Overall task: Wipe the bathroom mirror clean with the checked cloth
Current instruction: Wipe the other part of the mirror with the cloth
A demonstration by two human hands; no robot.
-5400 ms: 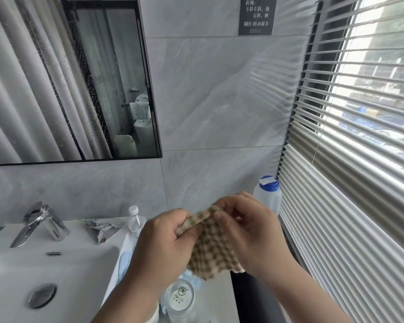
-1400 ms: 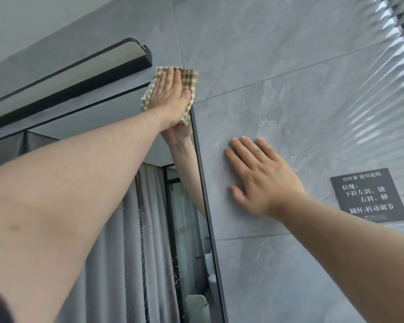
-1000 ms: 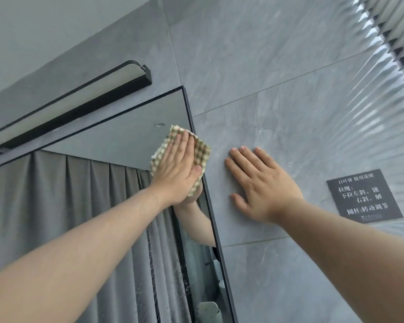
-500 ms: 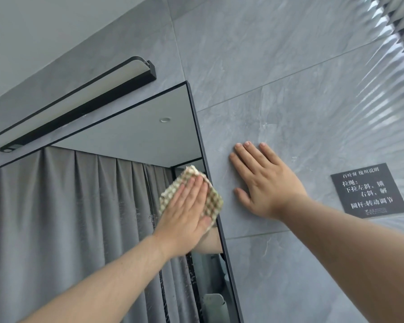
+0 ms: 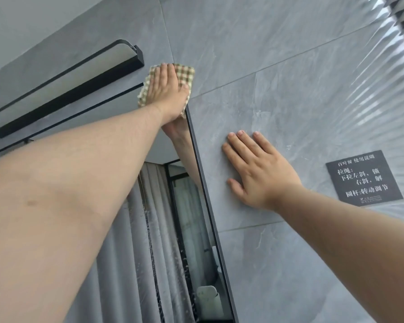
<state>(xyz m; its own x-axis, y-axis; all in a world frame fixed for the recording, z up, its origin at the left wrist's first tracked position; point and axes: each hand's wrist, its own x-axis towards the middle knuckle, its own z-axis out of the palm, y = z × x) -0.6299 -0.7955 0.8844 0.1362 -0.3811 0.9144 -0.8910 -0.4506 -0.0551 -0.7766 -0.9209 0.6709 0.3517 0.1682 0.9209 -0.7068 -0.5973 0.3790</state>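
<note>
The left hand's fingers lie straight and close together, flat on the checked cloth, pinning it under the palm rather than curling round it. The cloth shows past the fingertips at the top, beside the thumb on the right and along the hand's left edge, so the left hand sits about in its middle. Hand and cloth cover the top right corner of the mirror, with the cloth's right edge reaching over the black frame onto the grey wall tile. Just below the wrist, the glass reflects the same forearm.

The right hand is spread flat on the tile just right of the mirror's frame, fingers straight and holding nothing.

A black light bar runs above the mirror; a dark sign hangs right of the right hand. Grey curtains show in the glass.
</note>
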